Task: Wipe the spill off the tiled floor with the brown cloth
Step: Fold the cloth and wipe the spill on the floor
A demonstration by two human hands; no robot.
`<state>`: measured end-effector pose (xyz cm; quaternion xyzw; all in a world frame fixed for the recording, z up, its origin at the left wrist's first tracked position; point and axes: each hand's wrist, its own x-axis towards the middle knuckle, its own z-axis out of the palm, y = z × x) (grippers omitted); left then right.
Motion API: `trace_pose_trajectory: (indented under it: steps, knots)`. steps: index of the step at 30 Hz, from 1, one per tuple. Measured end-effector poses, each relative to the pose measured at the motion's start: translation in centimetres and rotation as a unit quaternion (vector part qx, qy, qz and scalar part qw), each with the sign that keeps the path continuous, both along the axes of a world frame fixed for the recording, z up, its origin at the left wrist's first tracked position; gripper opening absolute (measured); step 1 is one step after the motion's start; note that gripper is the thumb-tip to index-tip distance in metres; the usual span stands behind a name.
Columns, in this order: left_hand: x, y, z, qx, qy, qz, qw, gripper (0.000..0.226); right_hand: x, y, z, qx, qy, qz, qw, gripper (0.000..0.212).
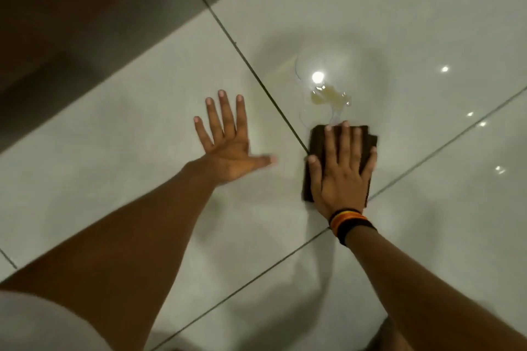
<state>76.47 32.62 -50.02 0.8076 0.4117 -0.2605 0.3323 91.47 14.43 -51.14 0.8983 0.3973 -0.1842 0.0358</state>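
The right hand [340,171] lies flat on the brown cloth [318,139], fingers spread out and pressing down, not curled around it. The cloth sits on the tiled floor [427,23], its far edge just touching the spill [322,94], a shiny yellowish puddle. A dark tile line [256,74] runs just left of the cloth. The left hand [231,148] rests flat and open on the bare tile beside it. A striped wristband [349,224] is on the right wrist.

Right hand [340,177] flat on folded brown cloth [316,142], its far edge touching the yellowish spill [325,94]. Left hand [228,145] splayed flat on tiled floor [128,151].
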Motion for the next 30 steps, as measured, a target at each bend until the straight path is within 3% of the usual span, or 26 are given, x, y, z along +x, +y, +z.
trace_pose_trajectory:
  steps: [2, 4, 6, 8, 10, 12, 13, 16, 19, 21, 23, 27, 30]
  knots:
    - [-0.3, 0.5, 0.1, -0.017, 0.014, -0.022, 1.0, 0.166, 0.3, 4.6, -0.4, 0.017, -0.02, -0.126, 0.992, 0.067]
    - [-0.1, 0.6, 0.0, -0.017, 0.045, -0.041, 0.998, 0.177, 1.3, 10.1, -0.8, 0.038, -0.031, -0.157, 0.986, 0.068]
    - [0.2, 0.4, 0.0, -0.006, 0.07, -0.049, 0.996, 0.18, 1.6, 14.5, -1.0, 0.043, -0.03, -0.073, 0.996, 0.068]
    - [0.3, 0.5, 0.3, -0.008, 0.082, -0.051, 0.995, 0.179, 1.1, 15.3, -0.9, 0.042, -0.025, 0.08, 0.996, 0.067]
    - [0.4, 0.5, 0.7, -0.006, 0.086, -0.05, 0.995, 0.179, 0.6, 11.6, -0.2, 0.023, -0.001, 0.238, 0.971, 0.066]
    - [0.6, 0.5, 1.1, -0.015, 0.086, -0.046, 0.995, 0.18, 1.1, 4.8, 0.7, -0.009, 0.022, 0.3, 0.954, 0.064]
    - [0.6, 0.5, 1.1, -0.018, 0.089, -0.043, 0.995, 0.181, 1.9, 1.5, 1.1, -0.022, 0.024, 0.278, 0.96, 0.064]
    - [0.4, 0.6, 1.1, -0.013, 0.099, -0.045, 0.994, 0.181, 5.7, -1.4, 1.2, -0.044, 0.006, 0.085, 0.995, 0.065]
    - [0.3, 0.6, 0.9, -0.021, 0.085, -0.045, 0.995, 0.18, 9.1, 5.8, 0.2, -0.008, -0.012, -0.078, 0.997, 0.067]
    - [0.2, 0.5, 0.7, -0.019, 0.082, -0.05, 0.995, 0.179, 10.1, 12.2, -0.7, 0.026, -0.025, -0.109, 0.993, 0.069]
    - [0.2, 0.5, 0.6, -0.014, 0.082, -0.052, 0.995, 0.179, 8.6, 16.4, -1.3, 0.04, -0.042, -0.045, 0.997, 0.068]
    - [0.4, 0.5, 1.3, -0.013, 0.078, -0.044, 0.996, 0.18, 3.2, 12.7, 0.1, 0.029, -0.018, 0.259, 0.965, 0.065]
    - [0.6, 0.6, 1.8, -0.025, 0.083, -0.042, 0.995, 0.179, 4.7, 5.0, 1.0, -0.007, 0.015, 0.292, 0.956, 0.065]
